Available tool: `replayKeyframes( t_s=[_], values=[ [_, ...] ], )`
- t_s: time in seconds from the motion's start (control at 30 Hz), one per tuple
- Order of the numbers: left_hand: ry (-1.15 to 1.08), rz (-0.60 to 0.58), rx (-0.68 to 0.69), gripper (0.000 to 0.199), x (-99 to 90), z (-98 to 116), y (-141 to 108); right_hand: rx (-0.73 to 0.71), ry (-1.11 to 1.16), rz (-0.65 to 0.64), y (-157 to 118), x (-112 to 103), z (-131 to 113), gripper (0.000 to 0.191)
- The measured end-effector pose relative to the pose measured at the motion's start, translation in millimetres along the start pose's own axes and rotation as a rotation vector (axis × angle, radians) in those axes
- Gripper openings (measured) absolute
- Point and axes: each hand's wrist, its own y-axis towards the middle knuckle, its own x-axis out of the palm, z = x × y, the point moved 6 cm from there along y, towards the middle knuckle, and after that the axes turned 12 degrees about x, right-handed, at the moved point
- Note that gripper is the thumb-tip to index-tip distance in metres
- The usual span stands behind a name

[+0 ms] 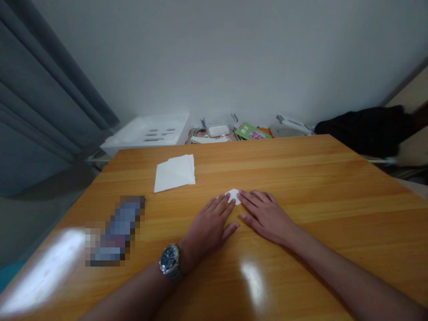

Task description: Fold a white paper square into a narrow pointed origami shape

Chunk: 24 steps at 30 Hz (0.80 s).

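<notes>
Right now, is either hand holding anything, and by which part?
Nothing is lifted. Both the left hand and the right hand press their fingertips on the near edge of a small white folded paper, flat on the table.

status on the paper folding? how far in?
Done: the small white paper already looks folded down to a compact shape. In hand: left hand and right hand press it flat on the table. Left: the stack of white sheets lies untouched.

I sit in a home room: my wooden table (301, 178) stands against a plain white wall (214, 58), grey curtains (40, 102) alongside, household clutter (234, 131) piled behind.
</notes>
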Motion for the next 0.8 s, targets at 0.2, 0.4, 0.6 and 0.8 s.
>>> replayKeyframes(
  t_s=[0.2, 0.4, 0.6, 0.8],
  values=[
    [-0.039, 0.0, 0.028, 0.058, -2.4, 0.8, 0.6, -0.011, 0.065, 0.007, 5.5, 4.8, -0.6, 0.063],
    [-0.041, 0.025, 0.052, 0.057, -5.0, 8.4, 4.9, -0.045, 0.092, -0.093, 5.5, 19.8, 0.2, 0.066],
    [-0.01, 0.036, 0.021, 0.059, -3.1, 7.1, 5.6, -0.025, 0.099, -0.089, 4.9, 20.1, 0.6, 0.068],
    [0.009, 0.001, 0.055, 0.06, 3.8, 6.1, 3.7, -0.014, 0.092, -0.078, 4.6, 20.1, 0.0, 0.066]
  ],
)
